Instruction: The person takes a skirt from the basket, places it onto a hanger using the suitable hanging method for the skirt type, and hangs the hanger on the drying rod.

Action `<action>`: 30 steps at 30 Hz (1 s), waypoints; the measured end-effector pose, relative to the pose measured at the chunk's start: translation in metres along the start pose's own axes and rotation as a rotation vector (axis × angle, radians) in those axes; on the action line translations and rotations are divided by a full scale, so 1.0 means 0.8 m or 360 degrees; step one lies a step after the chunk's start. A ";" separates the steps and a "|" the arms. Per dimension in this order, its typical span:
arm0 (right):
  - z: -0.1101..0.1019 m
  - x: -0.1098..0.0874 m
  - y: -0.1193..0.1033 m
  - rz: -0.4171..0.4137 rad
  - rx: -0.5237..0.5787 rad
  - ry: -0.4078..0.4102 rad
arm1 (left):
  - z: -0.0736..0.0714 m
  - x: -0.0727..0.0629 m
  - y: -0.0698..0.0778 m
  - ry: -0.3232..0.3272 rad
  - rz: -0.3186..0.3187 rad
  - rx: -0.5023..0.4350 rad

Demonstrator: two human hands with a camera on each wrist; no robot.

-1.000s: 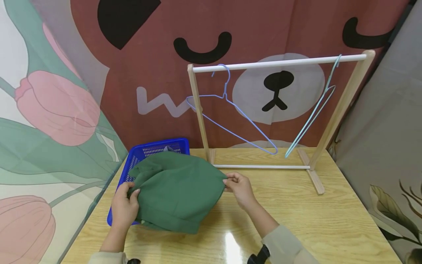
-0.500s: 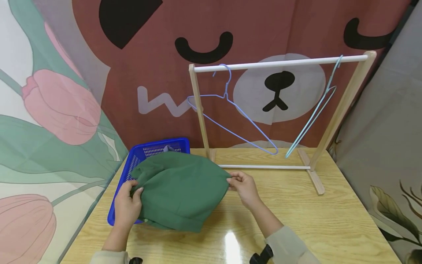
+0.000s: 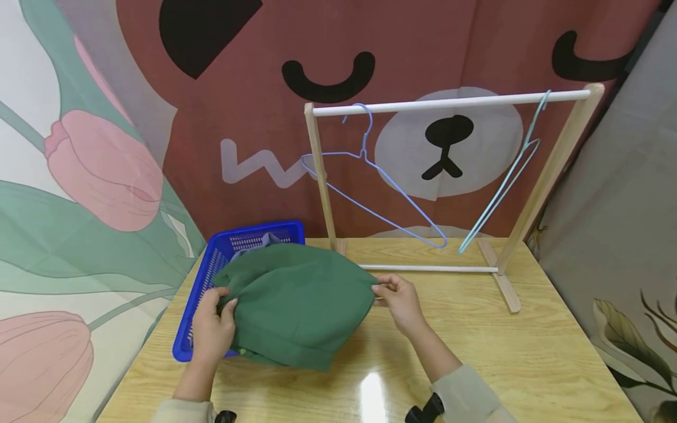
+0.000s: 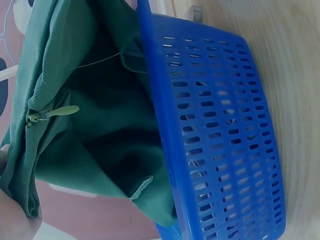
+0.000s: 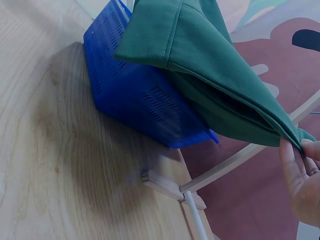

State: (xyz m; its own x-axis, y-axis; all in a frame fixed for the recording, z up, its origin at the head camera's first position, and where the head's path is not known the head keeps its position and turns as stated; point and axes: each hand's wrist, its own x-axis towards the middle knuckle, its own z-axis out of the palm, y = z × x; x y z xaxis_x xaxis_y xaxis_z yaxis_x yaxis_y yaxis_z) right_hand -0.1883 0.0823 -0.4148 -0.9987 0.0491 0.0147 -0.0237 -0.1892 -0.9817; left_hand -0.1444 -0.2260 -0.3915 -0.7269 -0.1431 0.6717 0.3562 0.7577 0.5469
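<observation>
A green garment (image 3: pixel 301 299) is held up between my two hands, over the right side of the blue basket. Its left edge is pinched by my left hand (image 3: pixel 213 323), while my right hand (image 3: pixel 399 299) pinches the right corner between thumb and fingers. The left wrist view shows a zip pull (image 4: pixel 55 113) near the garment's edge, with dark folds inside. In the right wrist view the garment's edge (image 5: pixel 240 100) stretches to my fingertips. Its exact kind is hard to tell.
The blue basket (image 3: pixel 198 294) has greyish-purple cloth (image 3: pixel 270 238) inside. Behind, a wooden rack (image 3: pixel 319 182) with a white rail (image 3: pixel 449 103) bears a blue hanger (image 3: pixel 404 194) and a light teal hanger (image 3: pixel 497 191). All stand on a wood-grain table (image 3: pixel 529 364).
Both hands have shifted slightly to the right with the green garment. More of the greyish-purple cloth in the basket shows.
</observation>
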 end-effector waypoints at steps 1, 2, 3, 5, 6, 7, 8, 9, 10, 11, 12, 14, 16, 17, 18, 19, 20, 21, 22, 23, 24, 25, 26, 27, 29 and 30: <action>-0.001 0.000 -0.001 -0.0001 0.0000 0.0003 | 0.001 0.000 0.000 0.0002 0.0004 -0.0006; -0.001 0.000 -0.001 -0.0004 -0.0002 0.0001 | 0.001 -0.001 0.001 0.0004 0.0011 -0.0008; -0.002 -0.001 -0.002 -0.0003 0.0001 0.0001 | 0.001 -0.001 0.001 0.0009 0.0022 -0.0011; -0.003 -0.001 -0.003 -0.0006 0.0003 -0.0002 | 0.002 0.000 0.001 0.0020 0.0042 -0.0016; -0.004 -0.001 -0.004 -0.0001 0.0002 -0.0005 | 0.003 0.000 0.001 0.0023 0.0049 -0.0017; -0.004 -0.001 -0.004 0.0003 0.0002 -0.0006 | 0.003 0.000 0.001 0.0027 0.0057 -0.0020; -0.005 0.000 -0.004 0.0007 0.0003 -0.0010 | 0.004 0.000 0.001 0.0031 0.0062 -0.0018; -0.006 0.000 -0.005 0.0010 0.0003 -0.0012 | 0.004 -0.001 0.001 0.0033 0.0064 -0.0019; -0.006 0.000 -0.005 0.0008 -0.0001 -0.0017 | 0.004 -0.001 0.001 0.0034 0.0062 -0.0016; -0.007 0.000 -0.004 0.0007 -0.0004 -0.0022 | 0.005 -0.002 0.001 0.0033 0.0058 -0.0014; -0.007 0.000 -0.004 -0.0006 -0.0004 -0.0031 | 0.005 -0.002 0.001 0.0031 0.0054 -0.0013; -0.010 0.000 -0.001 -0.0068 -0.0004 -0.0055 | 0.005 -0.003 0.002 0.0026 0.0050 -0.0009; -0.012 -0.001 0.002 -0.0145 0.0008 -0.0072 | 0.005 -0.004 0.003 0.0024 0.0054 -0.0009; -0.017 0.005 0.012 -0.0228 0.0060 -0.0127 | 0.005 -0.004 0.004 0.0023 0.0058 -0.0009; -0.018 0.005 0.013 -0.0263 0.0071 -0.0134 | 0.006 -0.004 0.005 0.0024 0.0064 -0.0007; -0.018 0.005 0.014 -0.0283 0.0079 -0.0133 | 0.006 -0.005 0.005 0.0025 0.0068 -0.0006; -0.019 0.005 0.014 -0.0300 0.0083 -0.0129 | 0.006 -0.005 0.006 0.0029 0.0074 -0.0007; -0.019 0.005 0.013 -0.0291 0.0076 -0.0120 | 0.007 -0.005 0.006 0.0032 0.0077 -0.0006; -0.019 0.005 0.012 -0.0279 0.0069 -0.0106 | 0.007 -0.005 0.007 0.0037 0.0085 -0.0006; -0.019 0.005 0.011 -0.0261 0.0061 -0.0093 | 0.008 -0.005 0.007 0.0039 0.0088 -0.0005; -0.015 -0.001 0.000 -0.0189 0.0007 -0.0027 | 0.008 -0.005 0.008 0.0041 0.0097 -0.0006; -0.015 -0.001 -0.001 -0.0158 -0.0005 -0.0008 | 0.009 -0.005 0.008 0.0043 0.0104 -0.0009; -0.015 -0.001 -0.003 -0.0133 -0.0011 0.0007 | 0.009 -0.005 0.009 0.0046 0.0112 -0.0011; -0.015 -0.001 -0.004 -0.0106 -0.0009 0.0022 | 0.009 -0.005 0.009 0.0046 0.0117 -0.0014; -0.015 -0.002 -0.007 -0.0070 0.0000 0.0045 | 0.010 -0.005 0.011 0.0048 0.0128 -0.0017; -0.016 -0.002 -0.007 -0.0062 0.0003 0.0049 | 0.011 -0.005 0.012 0.0047 0.0133 -0.0017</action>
State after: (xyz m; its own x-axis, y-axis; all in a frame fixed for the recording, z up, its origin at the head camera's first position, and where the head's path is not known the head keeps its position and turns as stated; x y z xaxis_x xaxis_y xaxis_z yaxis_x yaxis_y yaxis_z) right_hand -0.1861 0.0957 -0.4114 -0.9951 0.0865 0.0472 -0.0629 -0.1881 -0.9801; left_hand -0.1434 -0.2128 -0.3932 -0.6768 -0.0988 0.7295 0.4210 0.7609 0.4937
